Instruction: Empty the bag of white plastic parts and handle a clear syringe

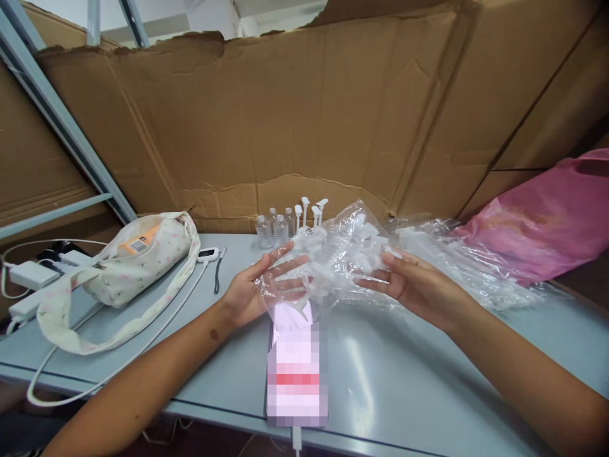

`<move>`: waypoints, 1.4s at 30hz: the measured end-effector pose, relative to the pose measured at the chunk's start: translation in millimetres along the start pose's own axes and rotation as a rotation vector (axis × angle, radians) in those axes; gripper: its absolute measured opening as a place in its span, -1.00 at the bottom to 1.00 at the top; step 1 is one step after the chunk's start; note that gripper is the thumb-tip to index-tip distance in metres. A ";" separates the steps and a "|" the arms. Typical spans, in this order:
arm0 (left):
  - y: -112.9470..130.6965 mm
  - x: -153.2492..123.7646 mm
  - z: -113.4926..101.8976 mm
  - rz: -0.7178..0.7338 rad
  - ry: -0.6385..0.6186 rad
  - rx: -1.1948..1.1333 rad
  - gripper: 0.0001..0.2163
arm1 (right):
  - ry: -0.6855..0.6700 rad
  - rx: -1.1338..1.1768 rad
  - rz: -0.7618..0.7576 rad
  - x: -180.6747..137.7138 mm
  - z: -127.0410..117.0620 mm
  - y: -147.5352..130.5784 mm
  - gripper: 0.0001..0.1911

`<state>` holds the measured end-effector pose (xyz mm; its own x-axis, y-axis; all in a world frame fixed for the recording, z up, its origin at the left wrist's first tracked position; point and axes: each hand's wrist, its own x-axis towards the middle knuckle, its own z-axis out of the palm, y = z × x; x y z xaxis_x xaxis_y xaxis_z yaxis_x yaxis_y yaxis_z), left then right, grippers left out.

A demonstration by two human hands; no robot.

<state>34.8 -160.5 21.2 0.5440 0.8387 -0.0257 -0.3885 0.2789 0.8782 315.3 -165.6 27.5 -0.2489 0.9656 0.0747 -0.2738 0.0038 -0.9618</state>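
My left hand [254, 289] has its fingers spread beneath and against the near left side of a clear plastic bag [347, 244], supporting it. The film covers part of those fingers. On the bag's right side, my right hand [404, 273] grips it with the thumb bent over the fingers. Several small white plastic pieces [364, 231] lie inside the bag; their exact shape is blurred by the film. Just behind it stand several small clear ribbed bottles [280, 230] and several upright white pump-like pieces with long stems [305, 209].
A phone [297, 381] with a cable lies in front of the bag. At left are a floral cloth bag [137, 254], a small white device [208, 254] and white power adapters [33, 274]. More clear plastic bags [457, 260] and a pink bag [542, 216] lie right. Cardboard [285, 114] walls the back.
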 end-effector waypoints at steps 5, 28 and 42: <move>2.4 -0.4 -5.0 -0.045 -0.082 -0.032 -0.60 | 0.096 -0.072 -0.046 2.0 -9.8 -0.9 -0.74; -8.2 -7.8 2.1 0.369 0.133 1.021 -0.59 | 0.158 0.357 0.066 -0.3 11.8 20.8 -0.94; 4.0 -12.3 6.0 0.383 0.031 1.442 -0.79 | 0.100 0.263 0.119 -2.2 15.0 20.2 -0.81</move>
<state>31.0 -172.5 27.9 0.5589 0.7665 0.3164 0.5602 -0.6303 0.5375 296.4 -171.6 11.8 -0.2042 0.9762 -0.0736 -0.4823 -0.1658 -0.8602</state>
